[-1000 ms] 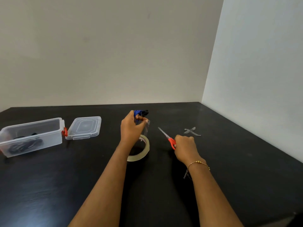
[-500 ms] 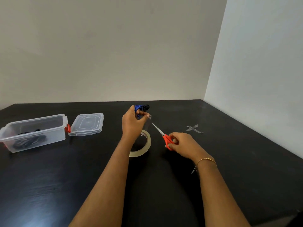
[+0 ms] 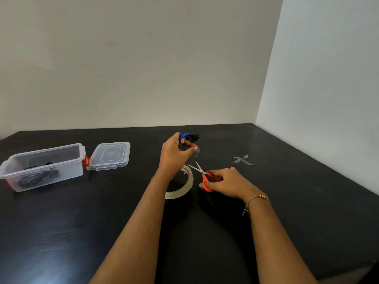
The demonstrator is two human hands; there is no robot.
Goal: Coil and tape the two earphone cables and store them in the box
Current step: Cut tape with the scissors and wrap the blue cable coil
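Note:
My left hand (image 3: 174, 155) grips a coiled blue earphone cable (image 3: 185, 138) above the table, with a strip of clear tape (image 3: 196, 151) hanging from my fingertips. Below it lies the roll of clear tape (image 3: 185, 188) on the black table. My right hand (image 3: 225, 182) holds orange-handled scissors (image 3: 206, 177); their blades are apart and point up-left between the roll and the strip. A clear plastic box (image 3: 44, 167) stands at the left with a coiled black cable (image 3: 38, 177) inside.
The box's clear lid (image 3: 109, 155) lies flat right beside the box. Scraps of clear tape (image 3: 243, 160) lie on the black table (image 3: 287, 212) at the right. Walls close off the back and the right side.
My right hand has brought the scissors left toward the tape strip and the blades have spread apart. My left hand has stayed above the roll with the blue cable.

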